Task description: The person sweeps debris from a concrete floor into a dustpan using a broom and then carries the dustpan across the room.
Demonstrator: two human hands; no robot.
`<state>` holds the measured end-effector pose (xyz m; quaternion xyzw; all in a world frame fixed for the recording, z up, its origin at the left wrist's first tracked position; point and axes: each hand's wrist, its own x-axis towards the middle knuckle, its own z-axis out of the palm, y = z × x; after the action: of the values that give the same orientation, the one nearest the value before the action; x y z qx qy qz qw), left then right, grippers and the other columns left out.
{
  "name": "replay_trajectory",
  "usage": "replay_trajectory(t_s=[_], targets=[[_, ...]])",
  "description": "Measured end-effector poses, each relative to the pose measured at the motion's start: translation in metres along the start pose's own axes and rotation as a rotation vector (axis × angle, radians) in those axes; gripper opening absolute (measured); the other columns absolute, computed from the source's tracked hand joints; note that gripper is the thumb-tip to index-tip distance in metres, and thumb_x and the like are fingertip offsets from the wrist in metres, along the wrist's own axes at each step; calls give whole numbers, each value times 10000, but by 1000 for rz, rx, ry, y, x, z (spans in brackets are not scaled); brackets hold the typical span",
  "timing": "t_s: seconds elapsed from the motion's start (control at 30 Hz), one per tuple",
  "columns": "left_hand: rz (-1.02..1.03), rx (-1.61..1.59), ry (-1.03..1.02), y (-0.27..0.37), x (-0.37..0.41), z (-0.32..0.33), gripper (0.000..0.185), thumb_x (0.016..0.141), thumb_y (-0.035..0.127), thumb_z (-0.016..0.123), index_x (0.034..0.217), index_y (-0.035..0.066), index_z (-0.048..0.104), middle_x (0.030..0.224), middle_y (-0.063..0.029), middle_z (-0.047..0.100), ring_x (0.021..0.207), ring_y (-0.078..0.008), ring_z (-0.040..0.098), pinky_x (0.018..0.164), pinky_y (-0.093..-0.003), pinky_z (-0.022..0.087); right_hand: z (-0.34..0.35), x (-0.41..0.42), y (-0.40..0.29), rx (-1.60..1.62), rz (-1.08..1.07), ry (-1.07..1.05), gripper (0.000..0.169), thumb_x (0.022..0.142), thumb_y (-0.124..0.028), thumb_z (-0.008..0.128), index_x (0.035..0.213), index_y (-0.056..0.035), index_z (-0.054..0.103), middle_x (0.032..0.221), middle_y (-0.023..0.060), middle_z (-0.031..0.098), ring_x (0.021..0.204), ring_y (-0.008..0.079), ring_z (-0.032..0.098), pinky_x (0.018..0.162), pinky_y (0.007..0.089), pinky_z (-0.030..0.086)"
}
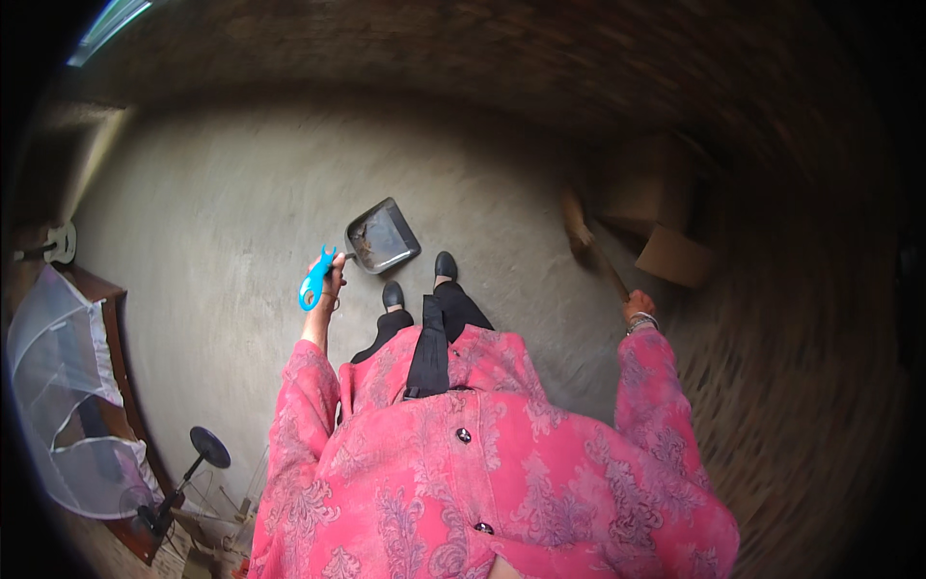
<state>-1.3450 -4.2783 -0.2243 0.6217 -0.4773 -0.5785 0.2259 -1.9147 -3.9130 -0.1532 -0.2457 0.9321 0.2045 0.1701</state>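
Note:
My left hand (330, 275) grips the handle of a long-handled dustpan (383, 235); the blue handle end (316, 279) sticks up past my fingers. Some debris (367, 239) lies in the grey pan, which is near my shoes at floor level. Out to the right, my right hand (639, 307) is closed around the stick of a broom (610, 271). The broom's brownish head (575, 217) is blurred and points away from me, close to a cardboard box.
An open cardboard box (647, 188) stands at the right by a dark brick wall (759, 108). At the left are a wooden bed or table (116, 326) under a white mesh cover (61, 376), and a standing fan (210, 446). Bare concrete floor (217, 203) stretches ahead.

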Motion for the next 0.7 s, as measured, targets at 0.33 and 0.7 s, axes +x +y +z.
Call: replay_trajectory(t_s=[0.33, 0.7], targets=[[-9, 110, -41, 40, -6, 0, 243, 773, 261, 595, 719, 46, 495, 535, -10, 448, 435, -85, 446, 403, -251, 397, -1, -68, -121, 62, -486, -31, 268, 709, -210, 591, 959, -122, 555, 962, 147, 544, 953, 331, 489, 840, 440, 382], [287, 259, -22, 12, 4, 0, 272, 806, 284, 570, 762, 22, 512, 563, -34, 478, 441, -124, 489, 405, -277, 404, -29, -154, -199, 151, -862, -79, 184, 732, -134, 501, 890, -79, 577, 790, 184, 580, 812, 350, 546, 715, 429, 434]])
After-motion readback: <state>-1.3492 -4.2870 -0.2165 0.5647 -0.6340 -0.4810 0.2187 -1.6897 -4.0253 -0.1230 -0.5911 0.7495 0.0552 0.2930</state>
